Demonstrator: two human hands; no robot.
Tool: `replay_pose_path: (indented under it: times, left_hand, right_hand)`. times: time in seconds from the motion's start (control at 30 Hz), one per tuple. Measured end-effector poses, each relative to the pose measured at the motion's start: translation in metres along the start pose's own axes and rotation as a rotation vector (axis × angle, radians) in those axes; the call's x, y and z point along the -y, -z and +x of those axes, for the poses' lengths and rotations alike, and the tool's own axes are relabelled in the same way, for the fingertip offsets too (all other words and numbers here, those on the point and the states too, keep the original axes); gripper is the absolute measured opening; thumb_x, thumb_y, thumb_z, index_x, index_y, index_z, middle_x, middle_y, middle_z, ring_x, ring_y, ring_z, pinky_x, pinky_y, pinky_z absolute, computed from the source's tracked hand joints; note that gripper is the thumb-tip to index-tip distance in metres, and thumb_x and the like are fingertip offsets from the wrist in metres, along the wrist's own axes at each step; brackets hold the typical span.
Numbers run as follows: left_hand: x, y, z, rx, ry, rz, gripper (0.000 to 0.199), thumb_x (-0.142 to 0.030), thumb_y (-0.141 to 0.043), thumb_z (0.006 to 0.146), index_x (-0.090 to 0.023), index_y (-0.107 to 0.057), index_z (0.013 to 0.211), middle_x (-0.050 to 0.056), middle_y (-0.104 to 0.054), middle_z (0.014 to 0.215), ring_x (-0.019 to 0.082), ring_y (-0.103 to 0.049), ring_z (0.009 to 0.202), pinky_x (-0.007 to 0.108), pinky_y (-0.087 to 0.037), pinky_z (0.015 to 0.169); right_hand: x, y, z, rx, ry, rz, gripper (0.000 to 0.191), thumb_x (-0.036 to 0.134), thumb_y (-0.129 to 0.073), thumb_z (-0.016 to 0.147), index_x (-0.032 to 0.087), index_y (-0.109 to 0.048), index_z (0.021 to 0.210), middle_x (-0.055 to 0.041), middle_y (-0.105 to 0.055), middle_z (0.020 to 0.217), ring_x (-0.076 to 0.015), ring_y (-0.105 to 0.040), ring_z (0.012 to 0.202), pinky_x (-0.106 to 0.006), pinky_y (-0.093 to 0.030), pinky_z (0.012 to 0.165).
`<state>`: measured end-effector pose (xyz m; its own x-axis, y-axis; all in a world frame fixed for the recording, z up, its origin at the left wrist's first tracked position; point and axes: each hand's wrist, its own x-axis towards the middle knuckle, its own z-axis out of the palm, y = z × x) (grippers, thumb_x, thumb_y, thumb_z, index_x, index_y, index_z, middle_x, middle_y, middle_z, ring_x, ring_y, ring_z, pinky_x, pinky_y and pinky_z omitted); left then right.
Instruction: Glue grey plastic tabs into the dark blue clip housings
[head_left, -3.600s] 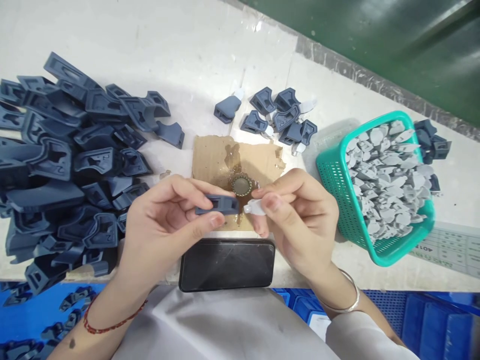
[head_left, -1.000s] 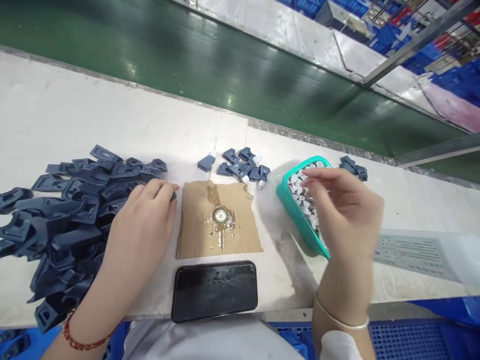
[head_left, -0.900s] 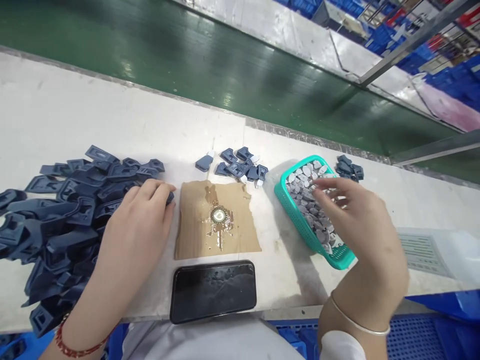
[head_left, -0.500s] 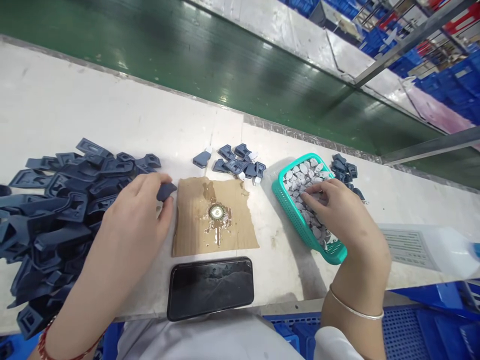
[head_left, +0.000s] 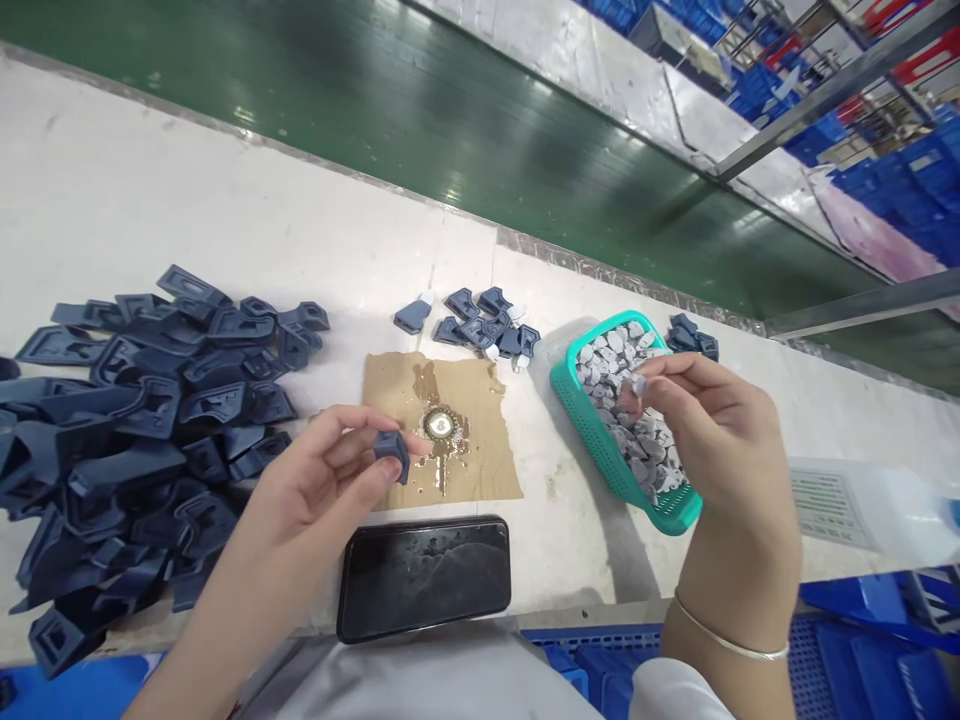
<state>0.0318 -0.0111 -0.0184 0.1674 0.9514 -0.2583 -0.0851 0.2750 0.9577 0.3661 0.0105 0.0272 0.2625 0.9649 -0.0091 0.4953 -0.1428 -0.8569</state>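
My left hand pinches a dark blue plastic part over the left edge of the brown cardboard. A round metal piece lies on the cardboard amid wet splashes. Above the green basket, my right hand holds a small grey piece between thumb and index finger. Many similar grey pieces fill the basket. A large pile of dark blue parts spreads at the left. Beyond the cardboard sits a small group of blue parts, some with pale pieces on them.
A black phone lies at the table's front edge, below the cardboard. More blue parts sit behind the basket. A translucent bottle lies at the right. Past the table runs a green belt, with a metal frame at the right.
My left hand has moved right from beside the pile to the cardboard, still holding the blue part. My right hand has lifted from among the grey pieces with one between its fingertips.
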Motion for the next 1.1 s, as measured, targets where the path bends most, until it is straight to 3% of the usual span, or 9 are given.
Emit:
replay_pose_path:
  times: [0.13,0.23,0.37,0.47,0.6,0.7,0.9,1.1]
  left_hand:
    - [0.003,-0.006,0.0,0.038,0.074,-0.095,0.014,-0.035,-0.072,0.098,-0.03,-0.077,0.11,0.004,-0.083,0.103,0.019,-0.08,0.073,0.027,-0.069,0.066]
    - [0.005,-0.01,0.001,0.032,0.08,-0.133,0.015,-0.032,-0.076,0.095,-0.03,-0.082,0.109,0.004,-0.084,0.109,0.02,-0.082,0.083,0.027,-0.07,0.075]
    - [0.009,-0.013,0.002,-0.025,0.058,-0.123,0.022,-0.028,-0.078,0.093,-0.029,-0.082,0.114,0.005,-0.084,0.114,0.021,-0.081,0.102,0.025,-0.068,0.086]
    - [0.013,-0.014,0.002,-0.055,0.047,-0.085,0.022,-0.024,-0.078,0.091,-0.027,-0.082,0.112,0.003,-0.084,0.106,0.015,-0.08,0.094,0.02,-0.065,0.083]
    - [0.019,-0.017,0.003,-0.073,0.054,-0.047,0.018,-0.022,-0.079,0.089,-0.025,-0.079,0.108,0.002,-0.083,0.103,0.013,-0.079,0.09,0.017,-0.063,0.078]
    - [0.021,-0.018,0.004,-0.074,0.053,0.003,0.018,-0.022,-0.077,0.089,-0.023,-0.077,0.108,0.004,-0.083,0.105,0.015,-0.079,0.09,0.021,-0.064,0.079]
    - [0.019,-0.02,0.005,-0.074,0.02,0.089,0.017,-0.021,-0.076,0.089,-0.021,-0.077,0.106,0.004,-0.08,0.101,0.016,-0.078,0.093,0.024,-0.064,0.084]
    - [0.016,-0.022,0.003,-0.073,0.043,0.032,0.017,-0.018,-0.08,0.086,-0.022,-0.064,0.086,0.003,-0.083,0.104,0.015,-0.079,0.093,0.021,-0.064,0.08]
  right_hand:
    - [0.017,-0.031,-0.003,0.089,0.023,0.228,0.009,0.036,-0.078,0.091,0.027,-0.079,0.09,-0.0001,-0.068,0.074,-0.0155,-0.058,0.065,-0.03,-0.047,0.06]
    - [0.026,-0.06,-0.008,0.145,0.046,0.326,0.006,0.032,-0.08,0.091,0.027,-0.078,0.087,0.0012,-0.068,0.074,-0.0133,-0.057,0.06,-0.028,-0.046,0.056]
    - [0.025,-0.094,-0.017,0.23,0.153,0.214,0.013,0.033,-0.076,0.095,0.024,-0.074,0.086,-0.0002,-0.073,0.078,-0.0149,-0.061,0.067,-0.029,-0.048,0.062]
    - [0.019,-0.109,-0.021,0.34,0.319,0.021,0.017,0.03,-0.067,0.102,0.023,-0.071,0.087,-0.0009,-0.072,0.078,-0.0155,-0.061,0.069,-0.03,-0.047,0.064]
    - [0.013,-0.119,-0.022,0.425,0.571,-0.155,0.016,0.021,-0.058,0.106,0.023,-0.066,0.093,-0.0048,-0.076,0.087,-0.0192,-0.065,0.078,-0.034,-0.051,0.073]
    - [0.01,-0.125,-0.022,0.456,0.639,-0.247,0.017,0.022,-0.054,0.107,0.024,-0.064,0.094,-0.0064,-0.076,0.087,-0.0219,-0.066,0.082,-0.035,-0.052,0.076]
    - [0.008,-0.124,-0.021,0.44,0.615,-0.203,0.015,0.022,-0.055,0.107,0.024,-0.064,0.095,-0.0054,-0.076,0.088,-0.0214,-0.067,0.082,-0.036,-0.053,0.076]
    - [0.009,-0.123,-0.023,0.455,0.515,-0.136,0.018,0.023,-0.058,0.105,0.024,-0.066,0.089,-0.0048,-0.077,0.088,-0.0197,-0.067,0.079,-0.034,-0.052,0.074]
